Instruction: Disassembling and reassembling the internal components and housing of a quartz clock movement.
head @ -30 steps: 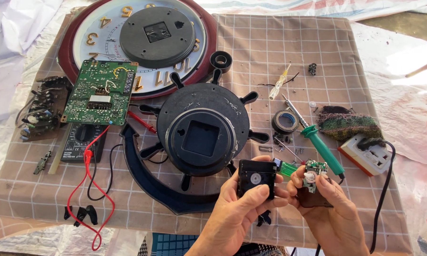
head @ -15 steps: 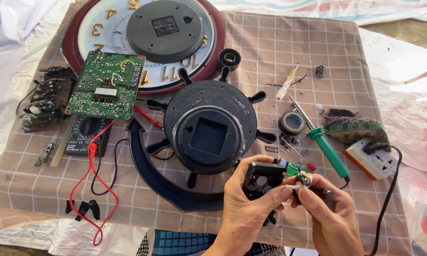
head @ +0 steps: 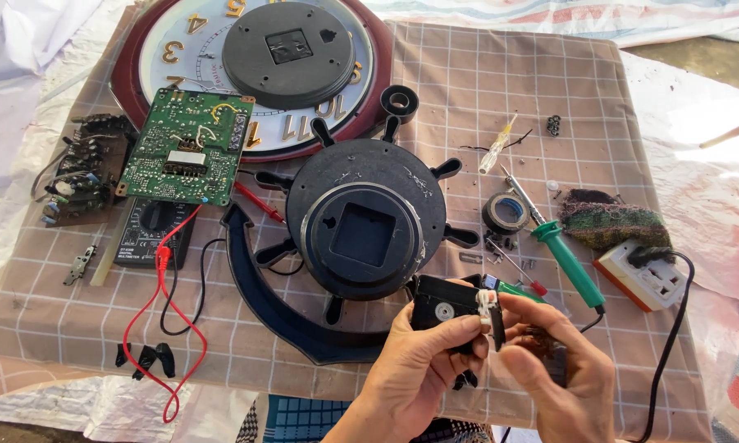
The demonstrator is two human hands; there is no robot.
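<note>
Hands drawn closer since earlier; left hand [head: 423, 361] clenched around black clock movement [head: 445, 308], right hand [head: 554, 361] pinching its edge.

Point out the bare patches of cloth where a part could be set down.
Bare: upper right of the checked cloth above the tester screwdriver, and lower left beside the red lead. Crowded: around the soldering iron and tape roll.

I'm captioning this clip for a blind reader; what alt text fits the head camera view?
Two bare hands, left hand and right hand, hold a small black clock movement over a checked cloth. Beyond them lie a black wheel-shaped clock back, a green circuit board, a round wall clock, a green-handled soldering iron and a multimeter with red leads.
</note>
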